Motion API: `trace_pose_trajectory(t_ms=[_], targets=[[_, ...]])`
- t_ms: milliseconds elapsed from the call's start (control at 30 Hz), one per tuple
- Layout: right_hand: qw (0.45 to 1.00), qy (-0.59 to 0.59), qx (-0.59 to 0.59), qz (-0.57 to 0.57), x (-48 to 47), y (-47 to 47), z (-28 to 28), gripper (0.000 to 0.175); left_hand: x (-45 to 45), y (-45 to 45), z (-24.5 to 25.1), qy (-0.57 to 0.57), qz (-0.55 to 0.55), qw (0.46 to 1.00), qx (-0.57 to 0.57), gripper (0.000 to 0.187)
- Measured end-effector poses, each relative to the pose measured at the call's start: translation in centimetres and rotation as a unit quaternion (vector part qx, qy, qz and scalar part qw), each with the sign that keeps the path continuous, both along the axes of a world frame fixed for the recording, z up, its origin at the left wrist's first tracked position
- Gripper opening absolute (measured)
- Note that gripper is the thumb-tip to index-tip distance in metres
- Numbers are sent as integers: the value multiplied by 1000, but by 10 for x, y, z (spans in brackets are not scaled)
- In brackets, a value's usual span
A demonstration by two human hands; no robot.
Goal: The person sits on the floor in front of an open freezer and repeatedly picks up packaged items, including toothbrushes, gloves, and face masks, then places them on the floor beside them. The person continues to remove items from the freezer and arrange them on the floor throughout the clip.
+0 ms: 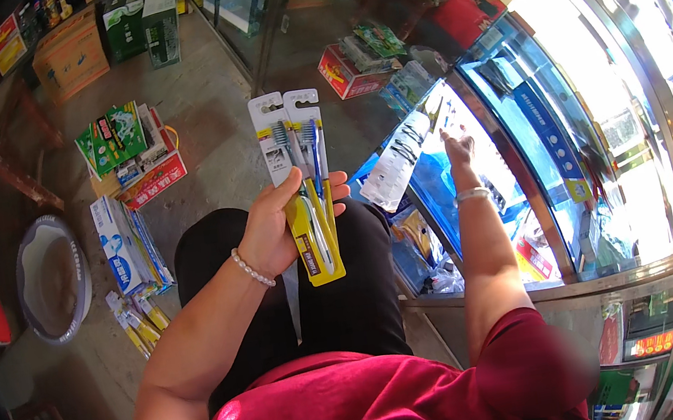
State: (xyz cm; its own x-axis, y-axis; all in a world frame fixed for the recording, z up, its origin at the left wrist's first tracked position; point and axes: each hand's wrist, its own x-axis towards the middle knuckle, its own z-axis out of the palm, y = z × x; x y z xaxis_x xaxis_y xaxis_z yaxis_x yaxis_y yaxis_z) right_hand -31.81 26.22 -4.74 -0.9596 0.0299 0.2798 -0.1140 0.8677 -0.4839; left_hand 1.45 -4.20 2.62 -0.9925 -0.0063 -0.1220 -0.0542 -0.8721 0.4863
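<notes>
Two packaged toothbrushes point(313, 213) in yellow and white blister cards are held by my left hand point(278, 224), the thumb across their front, above my lap. One brush is dark green and white, the other blue. My right hand point(459, 146) reaches into a glass display case point(550, 207) on the right, its fingers apart over the brightly lit shelf, with nothing seen in them. Beside it, a white card point(400, 166) bearing dark items lies slanted at the case's near edge. More packaged toothbrushes point(138, 322) lie on the floor at the left.
On the floor at the left stand a blue and white box point(121, 244), a red carton point(157, 179) under a green packet point(111, 137), and a plastic basin point(53, 279). A wooden stool point(19, 169) and cardboard boxes point(70, 54) are farther off. The case's metal frame point(551, 291) runs at the right.
</notes>
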Motion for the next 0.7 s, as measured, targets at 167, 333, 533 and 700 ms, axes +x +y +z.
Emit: trace_pose_trajectory(t_ms=[167,333,533,700], targets=[[989,-111,78,-57,-26,-13,-10,81,-1,-1,2,-4,9,1000,-2,46],[983,-117,140,-24,1,-12,6,39,-1,-2,2,3,12,1000,-14,46],[973,-94,203,-57,23,2,12,32,-1,-3,1,8,1,1000,-10,48],[959,-14,282,17,22,28,9,29,3,-5,3,-2,14,1000,-7,46]])
